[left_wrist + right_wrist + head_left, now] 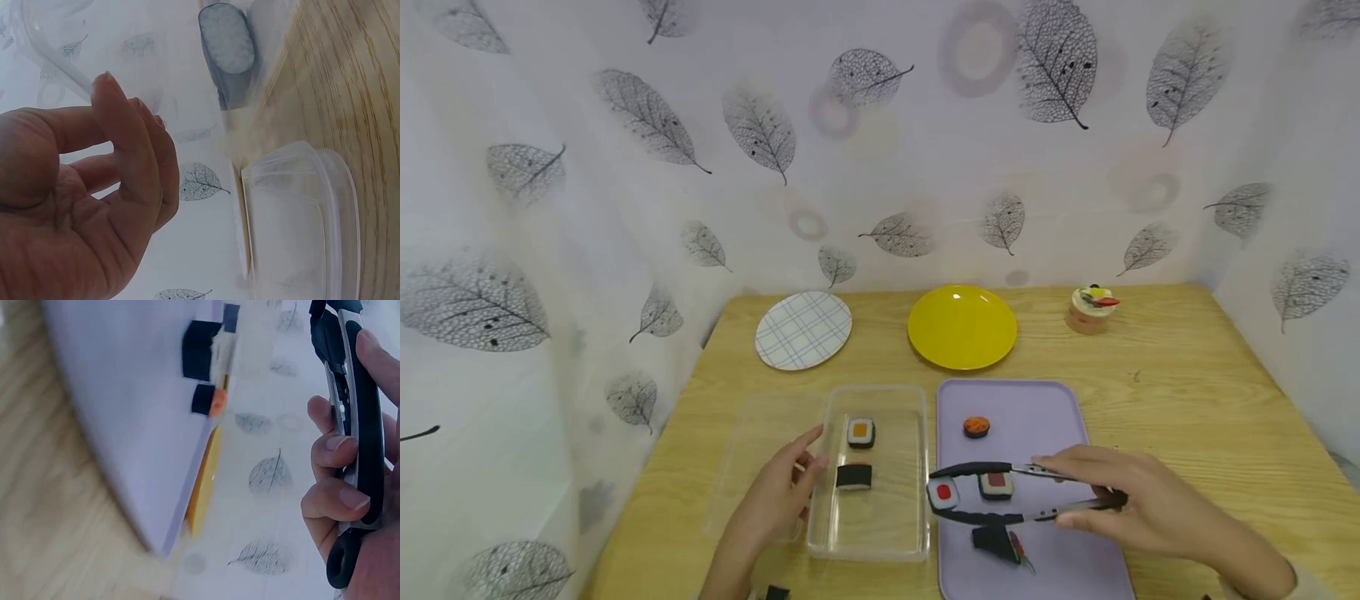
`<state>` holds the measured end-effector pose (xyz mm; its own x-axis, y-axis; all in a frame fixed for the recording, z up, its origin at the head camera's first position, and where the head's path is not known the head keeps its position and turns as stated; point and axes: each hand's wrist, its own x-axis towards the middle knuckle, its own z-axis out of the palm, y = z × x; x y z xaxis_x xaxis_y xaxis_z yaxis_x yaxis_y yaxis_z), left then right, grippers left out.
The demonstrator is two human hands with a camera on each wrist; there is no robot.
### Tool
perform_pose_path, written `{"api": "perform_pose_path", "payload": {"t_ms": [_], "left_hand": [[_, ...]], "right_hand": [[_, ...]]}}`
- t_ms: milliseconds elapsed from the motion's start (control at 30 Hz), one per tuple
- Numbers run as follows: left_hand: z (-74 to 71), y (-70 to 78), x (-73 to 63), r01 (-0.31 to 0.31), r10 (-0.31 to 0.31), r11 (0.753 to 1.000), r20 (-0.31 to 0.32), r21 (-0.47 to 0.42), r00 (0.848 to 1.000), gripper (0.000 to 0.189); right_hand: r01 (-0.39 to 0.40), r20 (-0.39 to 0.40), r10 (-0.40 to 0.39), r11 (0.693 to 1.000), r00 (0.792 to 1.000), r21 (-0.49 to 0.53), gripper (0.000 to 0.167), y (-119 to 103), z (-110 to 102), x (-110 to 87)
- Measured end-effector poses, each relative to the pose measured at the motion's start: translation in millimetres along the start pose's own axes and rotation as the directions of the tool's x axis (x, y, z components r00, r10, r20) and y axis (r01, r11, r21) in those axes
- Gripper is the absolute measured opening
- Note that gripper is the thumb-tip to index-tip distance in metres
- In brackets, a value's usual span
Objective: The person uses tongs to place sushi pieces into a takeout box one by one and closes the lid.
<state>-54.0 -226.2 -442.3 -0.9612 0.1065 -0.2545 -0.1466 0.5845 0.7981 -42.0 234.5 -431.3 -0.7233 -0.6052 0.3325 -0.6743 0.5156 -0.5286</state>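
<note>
The right grip (pixel 1153 500) is closed round the tongs (pixel 988 518), whose tips hold a red-centred roll (pixel 943 493) at the left edge of the purple tray (pixel 1052 575), just beside the clear box (pixel 887 529). The left grip (pixel 778 492), fingers loosely bent, touches the box's left side. Two sushi pieces (pixel 853 477) lie inside the box.

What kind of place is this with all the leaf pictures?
Probably a little tabletop play corner: leaf-print sheeting hangs around a wooden table, which bears toy-looking sushi pieces on a purple tray.
</note>
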Motion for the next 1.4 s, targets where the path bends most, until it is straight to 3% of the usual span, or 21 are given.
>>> {"api": "perform_pose_path", "payload": {"t_ms": [267,400,600,833,1100,1400], "left_hand": [[0.1,0.1,-1.3,0.018,-0.018,1.000,0.000,0.000,1.000,0.054],[0.3,0.7,-0.8,0.018,-0.018,1.000,-0.002,0.004,1.000,0.054],[1.2,0.2,-0.9,0.018,-0.018,1.000,-0.014,-0.002,1.000,0.053],[2.3,1.3,-0.8,0.026,-0.026,1.000,-0.022,0.002,0.999,0.052],[2.1,2.1,-1.1,0.034,-0.034,0.999,-0.020,0.001,0.999,0.053],[3.9,-0.3,-0.9,0.002,-0.002,1.000,-0.034,-0.004,0.999,0.053]], "right_hand": [[0.145,0.066,-0.146,0.989,0.987,0.013,0.054,-11,18,52.0],[0.220,0.085,-0.216,0.975,0.973,-0.042,0.052,-17,28,72.7],[0.280,0.164,-0.255,0.948,0.953,-0.151,0.051,-27,39,96.9],[0.294,0.282,-0.233,0.935,0.931,-0.197,0.051,-42,46,117.2],[0.339,0.328,-0.245,0.901,0.912,-0.271,0.051,-53,57,128.9],[0.293,0.380,-0.169,0.909,0.909,-0.297,0.053,-59,63,132.5]]}}
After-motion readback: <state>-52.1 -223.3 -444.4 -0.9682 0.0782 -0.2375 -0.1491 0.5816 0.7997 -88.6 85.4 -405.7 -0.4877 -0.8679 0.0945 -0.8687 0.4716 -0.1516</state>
